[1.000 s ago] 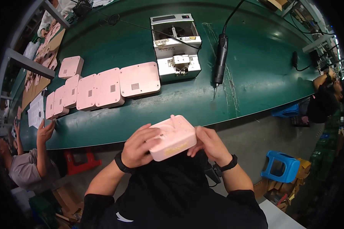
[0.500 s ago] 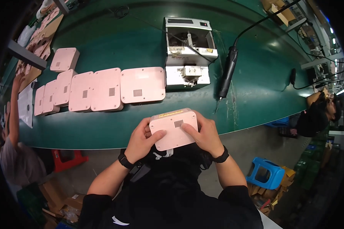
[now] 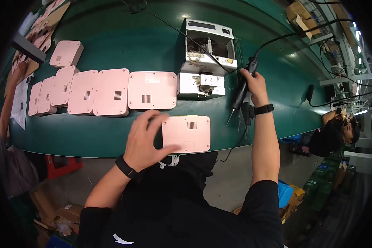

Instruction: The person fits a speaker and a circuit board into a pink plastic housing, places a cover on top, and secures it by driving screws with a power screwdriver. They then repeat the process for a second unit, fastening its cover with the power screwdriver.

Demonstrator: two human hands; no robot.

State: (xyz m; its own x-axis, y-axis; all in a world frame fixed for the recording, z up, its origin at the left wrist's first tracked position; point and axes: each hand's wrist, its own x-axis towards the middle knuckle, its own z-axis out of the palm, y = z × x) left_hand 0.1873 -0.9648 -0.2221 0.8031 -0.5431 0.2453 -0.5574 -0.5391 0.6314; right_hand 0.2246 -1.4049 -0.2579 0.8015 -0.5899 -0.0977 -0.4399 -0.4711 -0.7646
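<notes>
Pink box [image 3: 187, 134] has gone from both hands to the table [image 3: 91, 135]; right hand [image 3: 256, 85] has moved off it to the electric screwdriver [image 3: 238, 98], right of centre in the frame. Box lies at the table's front edge, lower centre, slotted vent side up, vent near its far edge. Right-hand fingers are wrapped round the black screwdriver body, thumb on top; bit points down and left in the frame, bit tip well apart from the box. Left hand [image 3: 139, 144] has let go of its grip: fingers spread at the box's left side, thumb reaching over its near-left corner; can't tell if the thumb touches. Row of six pink boxes [image 3: 111, 91] runs from left to centre, vents up, plus a single pink box [image 3: 66, 53] at upper left, apart from the row. Silver-white machine [image 3: 200, 64] sits upper centre, just right of the row. Co-worker's arm [image 3: 10, 93] reaches in at far left, toward the cardboard [image 3: 49, 25] at upper left.
</notes>
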